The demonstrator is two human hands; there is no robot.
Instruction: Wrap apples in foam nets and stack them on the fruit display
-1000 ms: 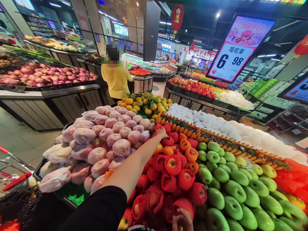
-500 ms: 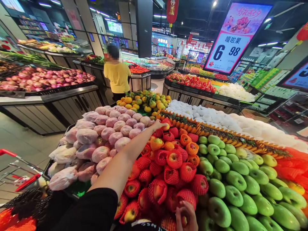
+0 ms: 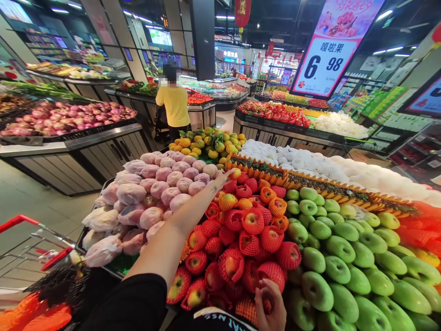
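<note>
My left hand [image 3: 224, 176] reaches far out over a pile of apples in red foam nets [image 3: 253, 239]. Its stretched fingertips touch a bare yellow-orange fruit [image 3: 236, 173] at the pile's far top edge, beside the orange cardboard divider [image 3: 262, 177]. My black sleeve [image 3: 138, 303] fills the lower left. My right hand [image 3: 273, 303] is at the bottom edge, fingers curled around a red-netted apple [image 3: 264, 305] at the near foot of the pile.
Pink-wrapped fruit [image 3: 165, 184] is heaped to the left and green apples [image 3: 337, 262] to the right. White-wrapped fruit [image 3: 344, 172] lies behind. A red-handled cart [image 3: 20, 220] stands at left. A person in a yellow shirt [image 3: 175, 106] stands in the aisle beyond.
My left hand has slid slightly left and opened flatter against the top fruit. My right hand has come further up into view on the near apple. The view has shifted a little.
</note>
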